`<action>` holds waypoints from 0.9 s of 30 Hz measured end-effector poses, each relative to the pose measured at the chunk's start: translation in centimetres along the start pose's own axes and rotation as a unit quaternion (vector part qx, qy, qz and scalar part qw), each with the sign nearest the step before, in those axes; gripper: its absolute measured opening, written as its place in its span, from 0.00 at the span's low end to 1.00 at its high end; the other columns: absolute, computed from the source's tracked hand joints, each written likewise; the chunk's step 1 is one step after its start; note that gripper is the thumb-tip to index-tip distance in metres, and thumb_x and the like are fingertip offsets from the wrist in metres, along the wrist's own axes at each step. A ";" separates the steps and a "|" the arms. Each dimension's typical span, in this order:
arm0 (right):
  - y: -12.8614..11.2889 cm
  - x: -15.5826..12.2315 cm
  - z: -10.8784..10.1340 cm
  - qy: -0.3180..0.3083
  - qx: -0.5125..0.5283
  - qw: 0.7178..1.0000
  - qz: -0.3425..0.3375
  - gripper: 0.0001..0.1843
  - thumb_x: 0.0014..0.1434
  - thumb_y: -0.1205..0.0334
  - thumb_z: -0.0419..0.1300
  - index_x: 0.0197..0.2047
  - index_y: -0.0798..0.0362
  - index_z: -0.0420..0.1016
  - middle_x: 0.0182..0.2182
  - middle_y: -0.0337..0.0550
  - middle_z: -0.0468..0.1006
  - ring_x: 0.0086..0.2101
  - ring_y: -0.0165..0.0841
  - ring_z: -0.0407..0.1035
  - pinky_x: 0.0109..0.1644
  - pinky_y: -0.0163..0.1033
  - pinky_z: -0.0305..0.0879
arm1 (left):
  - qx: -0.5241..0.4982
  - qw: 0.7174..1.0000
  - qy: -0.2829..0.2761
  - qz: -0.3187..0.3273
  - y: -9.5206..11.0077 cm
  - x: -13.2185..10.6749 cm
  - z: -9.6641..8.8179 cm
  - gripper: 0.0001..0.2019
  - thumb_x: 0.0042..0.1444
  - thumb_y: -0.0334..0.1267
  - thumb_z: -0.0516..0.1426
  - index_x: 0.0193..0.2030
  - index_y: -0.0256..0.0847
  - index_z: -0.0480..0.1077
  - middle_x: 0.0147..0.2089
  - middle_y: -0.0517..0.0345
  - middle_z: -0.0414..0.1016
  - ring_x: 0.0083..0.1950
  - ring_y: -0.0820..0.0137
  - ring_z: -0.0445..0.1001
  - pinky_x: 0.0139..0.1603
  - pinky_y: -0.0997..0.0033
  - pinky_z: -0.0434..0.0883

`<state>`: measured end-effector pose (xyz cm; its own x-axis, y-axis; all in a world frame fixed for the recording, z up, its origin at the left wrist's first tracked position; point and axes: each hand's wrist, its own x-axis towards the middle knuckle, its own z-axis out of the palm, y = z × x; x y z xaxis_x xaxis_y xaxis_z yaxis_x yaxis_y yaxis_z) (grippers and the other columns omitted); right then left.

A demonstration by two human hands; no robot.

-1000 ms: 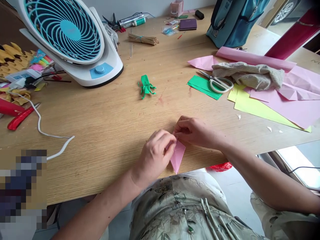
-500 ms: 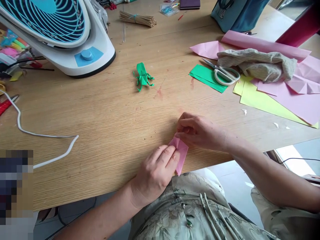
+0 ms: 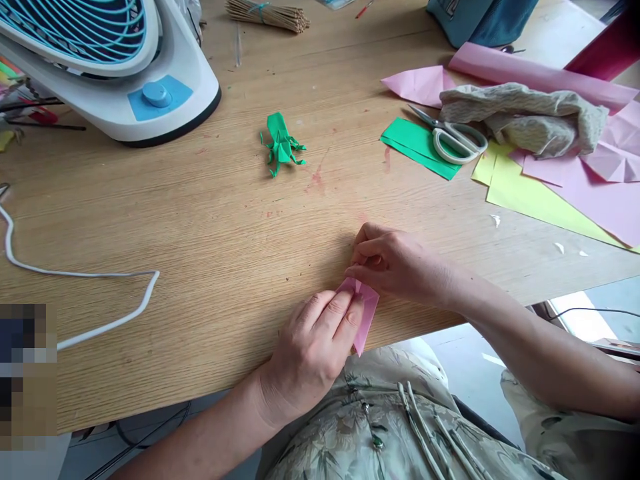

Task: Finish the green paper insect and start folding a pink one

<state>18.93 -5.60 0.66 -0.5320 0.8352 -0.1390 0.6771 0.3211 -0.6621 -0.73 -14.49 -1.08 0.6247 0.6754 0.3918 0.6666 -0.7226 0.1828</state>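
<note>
A small folded pink paper (image 3: 367, 313) lies at the near edge of the wooden table (image 3: 210, 220), its point hanging over the edge. My left hand (image 3: 310, 347) rests on its left side, fingers together and pressing it flat. My right hand (image 3: 395, 263) is curled above it, its fingertips pinching the paper's top. A finished green paper insect (image 3: 281, 143) sits farther back, apart from both hands.
A white and teal fan (image 3: 107, 60) stands at the back left, its white cable (image 3: 75, 287) looping over the table. Scissors (image 3: 453, 137) lie on green paper (image 3: 417, 147). Pink and yellow sheets (image 3: 565, 193), a grey cloth (image 3: 525, 117) and a stick bundle (image 3: 267, 13) sit behind.
My left hand slid down from the paper's top to press flat on its left side. The view tilted down, so the table's things appear higher in frame.
</note>
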 end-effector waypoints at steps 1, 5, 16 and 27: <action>0.0 0.0 0.0 0.003 0.003 1.000 0.001 0.10 0.61 0.62 0.62 0.30 0.54 0.80 0.36 0.43 0.73 0.28 0.26 0.63 0.32 0.35 0.57 | 0.001 1.000 0.001 -0.001 0.0 0.1 0.0 0.18 0.65 0.24 0.52 0.59 0.27 0.71 0.59 0.42 0.76 0.53 0.59 0.76 0.52 0.59 0.79; 0.2 0.0 -0.3 -0.007 0.018 1.000 -0.006 0.10 0.63 0.63 0.59 0.32 0.54 0.80 0.37 0.43 0.74 0.29 0.26 0.64 0.33 0.35 0.57 | 0.007 1.000 -0.004 0.003 0.1 0.2 -0.1 0.17 0.65 0.25 0.52 0.58 0.28 0.72 0.56 0.44 0.78 0.52 0.60 0.76 0.52 0.59 0.79; 0.2 0.3 -0.7 0.001 0.025 1.000 0.005 0.08 0.60 0.62 0.62 0.30 0.55 0.79 0.36 0.42 0.73 0.29 0.26 0.64 0.33 0.35 0.58 | -0.002 0.999 -0.040 -0.020 0.1 0.0 0.1 0.18 0.67 0.30 0.52 0.62 0.32 0.70 0.62 0.42 0.73 0.53 0.61 0.73 0.54 0.59 0.77; 0.9 0.0 -2.1 -0.061 0.059 0.995 -0.056 0.07 0.55 0.73 0.60 0.34 0.55 0.79 0.41 0.45 0.73 0.32 0.28 0.67 0.36 0.34 0.64 | -0.010 0.997 -0.070 -0.028 -0.1 0.2 -0.3 0.21 0.66 0.29 0.53 0.65 0.35 0.67 0.64 0.45 0.71 0.50 0.62 0.70 0.51 0.60 0.77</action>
<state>20.62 -4.37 1.56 -0.6637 0.7344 -0.1420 0.5493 0.3496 -0.7590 -0.81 -14.36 -0.76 0.6385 0.7272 0.2520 0.6945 -0.6855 0.2184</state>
